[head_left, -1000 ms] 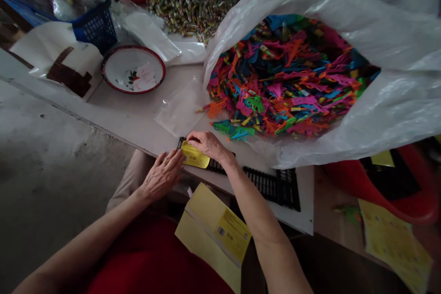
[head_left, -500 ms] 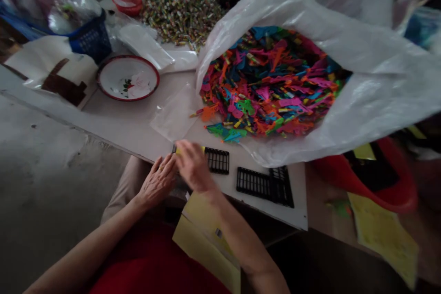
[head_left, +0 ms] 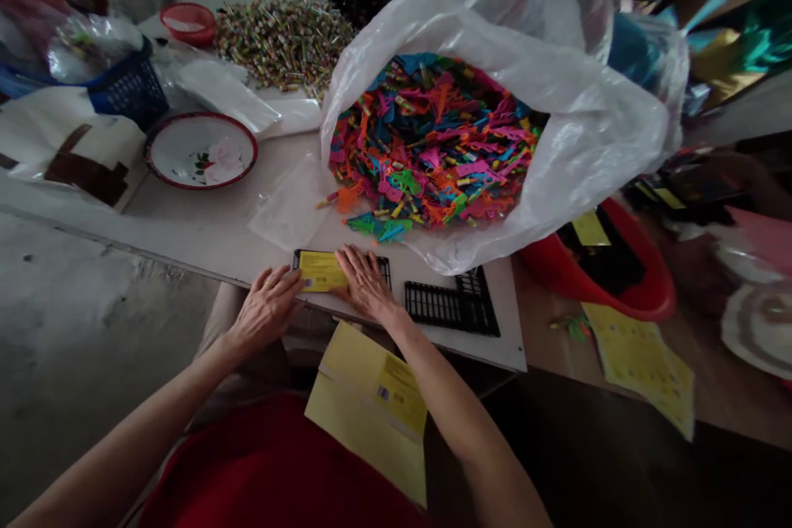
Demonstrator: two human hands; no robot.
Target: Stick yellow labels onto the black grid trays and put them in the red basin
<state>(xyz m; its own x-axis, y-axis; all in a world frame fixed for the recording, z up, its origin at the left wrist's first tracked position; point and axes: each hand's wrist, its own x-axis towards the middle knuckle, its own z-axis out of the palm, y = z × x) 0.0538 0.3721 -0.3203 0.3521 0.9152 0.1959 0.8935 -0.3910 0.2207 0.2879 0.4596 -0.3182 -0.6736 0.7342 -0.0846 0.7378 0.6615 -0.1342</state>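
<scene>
A yellow printed label (head_left: pixel 320 271) lies on a black slotted plastic tray (head_left: pixel 384 268) at the table's front edge. My left hand (head_left: pixel 266 307) rests flat at the label's left end, its fingertips touching it. Stretched fingers of my right hand (head_left: pixel 364 282) press on the label's right end and cover part of the tray. Both hands are open. To the right lie more black slotted trays (head_left: pixel 433 305), one overlapping another. A sheet of yellow labels (head_left: pixel 355 375), partly peeled bare, lies on my lap.
A large white plastic bag (head_left: pixel 569 140) spills colourful plastic toy pieces (head_left: pixel 426 148). Behind it is a heap of small candy-like tubes (head_left: pixel 281 41). An enamel plate (head_left: pixel 201 150) and a clear bag (head_left: pixel 289 202) sit left. A red basin (head_left: pixel 656 289) stands right, near another yellow sheet (head_left: pixel 643 355).
My right hand has moved right along the label and flattened, uncovering the label's printed face. My left hand stays at its left end. The view has shifted to the right.
</scene>
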